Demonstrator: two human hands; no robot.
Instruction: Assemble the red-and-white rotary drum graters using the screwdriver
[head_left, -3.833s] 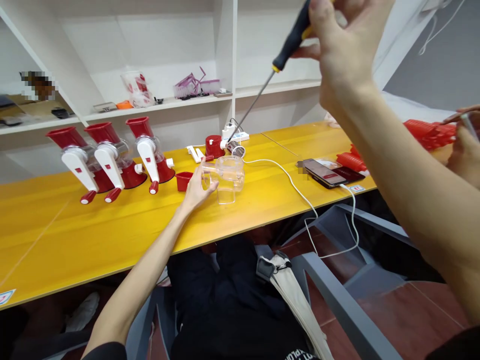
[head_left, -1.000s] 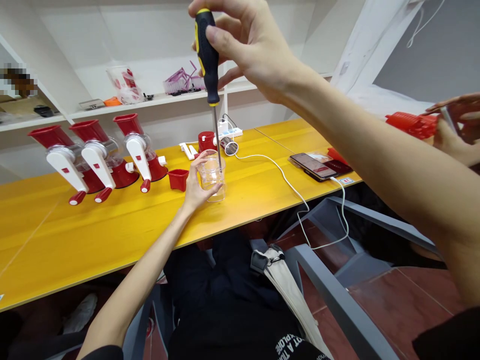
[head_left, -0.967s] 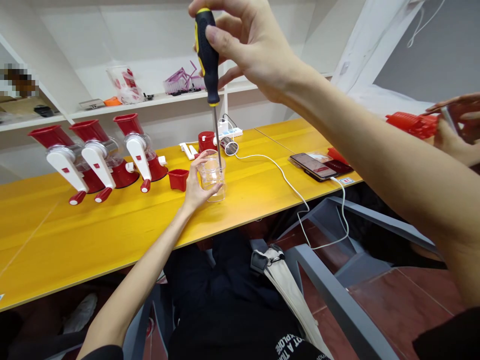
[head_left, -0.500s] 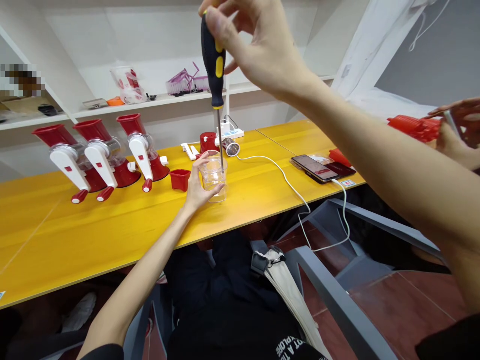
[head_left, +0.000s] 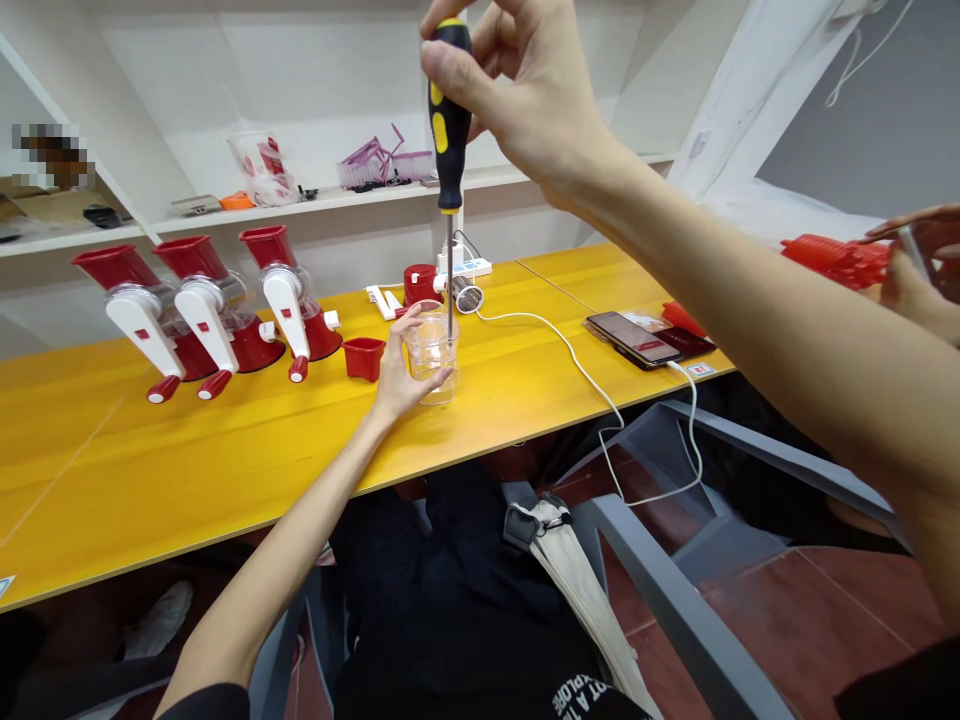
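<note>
My left hand (head_left: 403,368) is wrapped round a clear plastic housing (head_left: 435,350) on the yellow table, thumb along its near side. High above it, my right hand (head_left: 517,85) grips the top of the handle of a black and yellow screwdriver (head_left: 450,130). The screwdriver stands nearly upright, its shaft reaching down into the clear housing; what its tip touches I cannot make out. Left of the housing is a small red hopper (head_left: 364,358). Behind it lie a red base (head_left: 419,284), a white crank handle (head_left: 385,301) and a metal grater drum (head_left: 468,295).
Three assembled red and white rotary graters (head_left: 289,300) stand on the yellow table (head_left: 225,450) to the left. A phone (head_left: 632,338) with a white cable (head_left: 555,340) lies at right. Another person's hand (head_left: 919,270) holds a red part (head_left: 832,260). Grey chair arms (head_left: 660,590) are below.
The screwdriver's handle has turned and swung slightly right, bringing it closer to vertical. My left hand still holds the clear housing in the same spot on the table.
</note>
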